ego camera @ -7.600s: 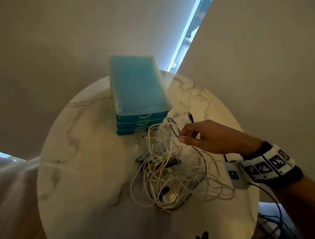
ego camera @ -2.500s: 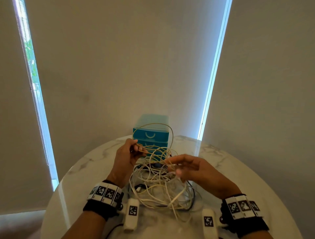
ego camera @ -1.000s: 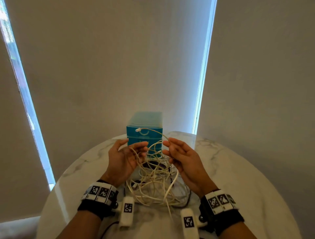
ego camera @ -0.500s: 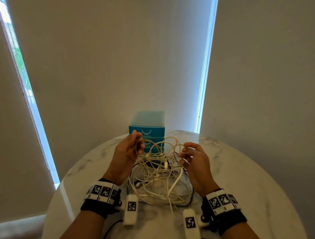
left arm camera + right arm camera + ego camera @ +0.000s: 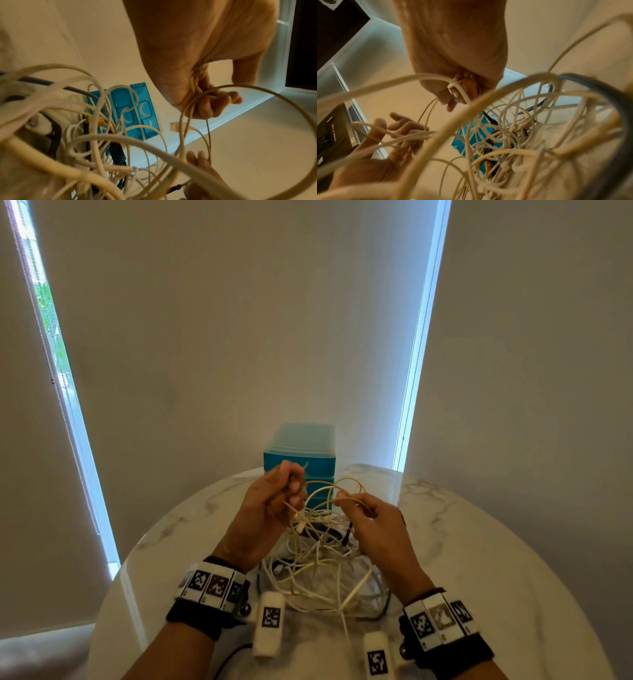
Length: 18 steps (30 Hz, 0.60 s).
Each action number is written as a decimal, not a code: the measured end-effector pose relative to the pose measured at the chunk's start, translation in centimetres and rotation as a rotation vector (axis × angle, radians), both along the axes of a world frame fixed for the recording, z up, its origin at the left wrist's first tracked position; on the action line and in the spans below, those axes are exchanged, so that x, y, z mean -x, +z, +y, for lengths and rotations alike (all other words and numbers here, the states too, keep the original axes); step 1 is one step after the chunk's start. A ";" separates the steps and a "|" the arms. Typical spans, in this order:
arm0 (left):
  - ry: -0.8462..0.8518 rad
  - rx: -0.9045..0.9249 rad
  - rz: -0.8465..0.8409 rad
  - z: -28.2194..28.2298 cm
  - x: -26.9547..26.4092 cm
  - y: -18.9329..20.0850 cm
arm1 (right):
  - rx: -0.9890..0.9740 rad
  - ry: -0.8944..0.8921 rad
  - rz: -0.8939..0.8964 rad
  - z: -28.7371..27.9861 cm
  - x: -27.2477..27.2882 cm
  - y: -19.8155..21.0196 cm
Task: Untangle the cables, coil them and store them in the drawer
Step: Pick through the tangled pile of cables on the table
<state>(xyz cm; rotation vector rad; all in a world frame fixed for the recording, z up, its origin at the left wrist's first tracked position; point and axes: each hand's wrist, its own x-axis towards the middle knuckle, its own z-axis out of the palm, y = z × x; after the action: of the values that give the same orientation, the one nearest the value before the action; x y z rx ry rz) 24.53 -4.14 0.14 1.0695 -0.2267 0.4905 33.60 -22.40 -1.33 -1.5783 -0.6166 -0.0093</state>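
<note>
right now my left hand (image 5: 270, 501) is raised over the tangle of cables (image 5: 325, 570), fingers curled in, pinching a thin cream cable (image 5: 329, 486) that arcs across to my right hand (image 5: 373, 522). from the left wrist view the same strand loops out of my curled fingers (image 5: 216, 102) in a wide ring. my right hand has its thumb and fingers closed on the other side of that loop, holding it just above the heap; from the right wrist view a pale strand runs through its pinched fingertips (image 5: 453, 97).

most of the cables lie bunched on the round marble table (image 5: 479, 559) between my wrists, mostly white and cream, with a dark cable (image 5: 373, 616) curving along the near right edge and a dark blue piece near the middle. the upper loops are lifted off the table by both hands.

behind the tangle, at the far side of the table, stands the blue drawer unit (image 5: 301, 446), its drawers pushed in, partly hidden by my left hand. beyond it hang pale blinds with bright slits of window at each side.
</note>
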 end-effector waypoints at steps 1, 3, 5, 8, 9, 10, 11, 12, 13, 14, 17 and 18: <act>0.019 0.019 -0.008 0.1 0.0 0.1 | -0.048 -0.039 0.001 -0.1 -0.3 0.1; 0.028 0.034 -0.047 0.0 -0.1 0.3 | -0.094 -0.011 0.011 -0.3 -0.3 0.5; 0.023 0.031 -0.098 -0.2 -0.5 1.2 | -0.141 0.111 0.098 0.0 0.0 0.9; 0.054 -0.007 -0.181 -0.3 -0.8 4.4 | -0.290 0.165 0.235 -0.1 -0.1 2.2; 0.072 -0.045 -0.217 0.0 -0.7 5.7 | -0.363 0.144 0.261 -0.5 -0.4 2.9; 0.095 -0.092 -0.241 0.4 -0.4 7.0 | -0.434 0.120 0.278 -1.0 -0.7 3.6; 0.124 -0.136 -0.248 0.9 0.1 8.2 | -0.498 0.108 0.287 -1.5 -1.0 4.3; 0.159 -0.186 -0.249 1.3 0.6 9.2 | -0.550 0.099 0.291 -2.0 -1.1 5.2; 0.205 -0.237 -0.250 1.7 1.1 9.9 | -0.589 0.100 0.298 -2.4 -1.0 6.1; 0.258 -0.284 -0.247 2.1 1.6 10.4 | -0.608 0.123 0.304 -2.8 -0.8 6.8; 0.424 -0.358 -0.222 3.2 2.7 10.9 | -0.593 0.233 0.356 -3.0 -0.1 8.9; 0.471 -0.372 -0.204 3.5 2.9 10.9 | -0.573 0.255 0.351 -3.2 0.1 9.5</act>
<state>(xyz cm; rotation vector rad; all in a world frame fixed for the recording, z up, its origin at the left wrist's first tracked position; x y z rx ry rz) 21.65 -0.61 11.05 1.4456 -0.2515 1.0117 33.55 -25.65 8.15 -0.9107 -0.4774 0.2562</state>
